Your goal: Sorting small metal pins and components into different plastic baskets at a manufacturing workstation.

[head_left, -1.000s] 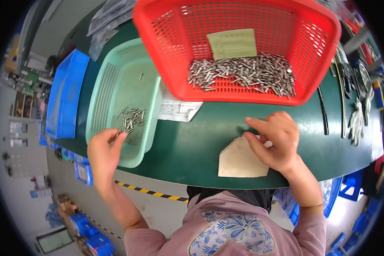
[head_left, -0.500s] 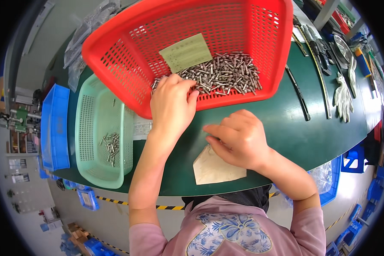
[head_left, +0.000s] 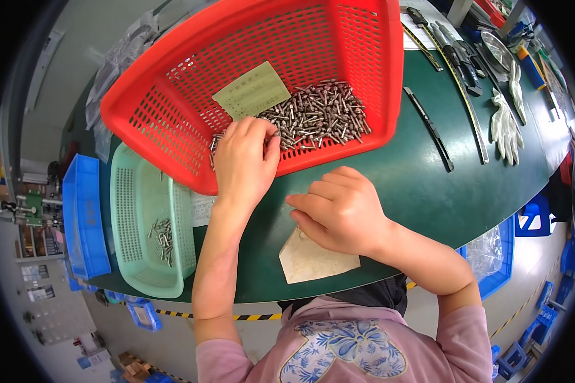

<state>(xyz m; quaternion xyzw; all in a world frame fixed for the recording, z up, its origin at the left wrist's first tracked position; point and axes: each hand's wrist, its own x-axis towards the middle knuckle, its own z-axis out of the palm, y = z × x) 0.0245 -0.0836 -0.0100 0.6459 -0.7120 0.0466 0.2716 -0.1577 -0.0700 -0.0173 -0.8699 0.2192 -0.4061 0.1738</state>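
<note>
A large red perforated basket [head_left: 249,45] leans over the bench and holds a heap of small metal pins or screws [head_left: 322,112], with a yellow-green paper slip [head_left: 252,90] lying against its wall. My left hand [head_left: 244,156] reaches over the basket's near rim to the left end of the heap. Its fingers are curled and their tips are hidden. Closer to me, my right hand [head_left: 345,207] is closed above a cream cloth or paper piece [head_left: 313,260]. Its index finger and thumb point left, close together; anything between them is too small to make out.
Left of the red basket stands a pale green basket [head_left: 122,223] with a few metal pieces, beside a blue bin [head_left: 83,217]. On the green bench [head_left: 428,198] to the right lie a black slim tool [head_left: 430,131], a tape-like ruler [head_left: 463,96] and white gloves [head_left: 506,131].
The whole view has shifted, with the baskets and bench tools appearing further left. Both hands keep nearly the same places: the left at the heap, the right above the cream piece.
</note>
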